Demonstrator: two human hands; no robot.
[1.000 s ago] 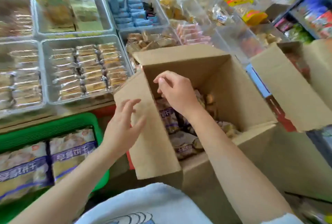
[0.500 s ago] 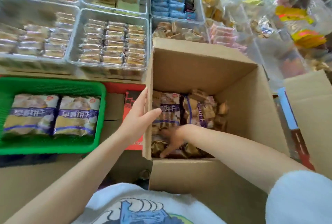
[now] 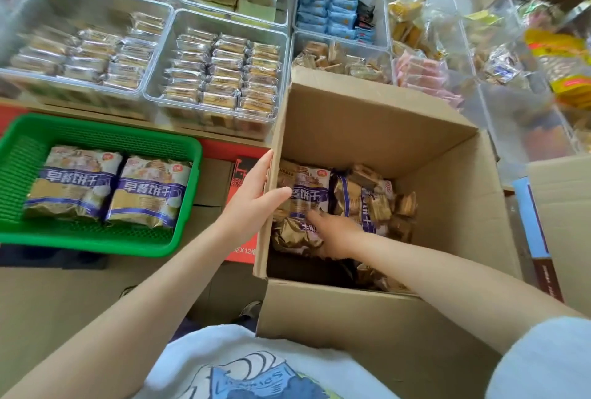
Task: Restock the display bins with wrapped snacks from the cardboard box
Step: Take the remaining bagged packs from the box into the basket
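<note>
Item: cardboard box (image 3: 367, 130), open-topped, centre of frame; wrapped snacks (image 3: 311, 189) piled on its floor, lower-left of the interior.

Right hand (image 3: 335, 234): deep inside, fingers spread on a packet; closed grip not evident, blurred. Nearer hand to the stock. The packet's long axis runs up-frame, away from the wearer.

Left hand (image 3: 256, 198): clasped over the box's left wall, thumb inside, steadying.

Destination: green basket (image 3: 105, 130), left of frame, two like packets (image 3: 112, 189) lying flat, bare floor along their lower edge; well apart from the box.

Surroundings: clear display bins (image 3: 217, 72) across the upper frame, mostly filled; crowded shop shelving upper right.
</note>
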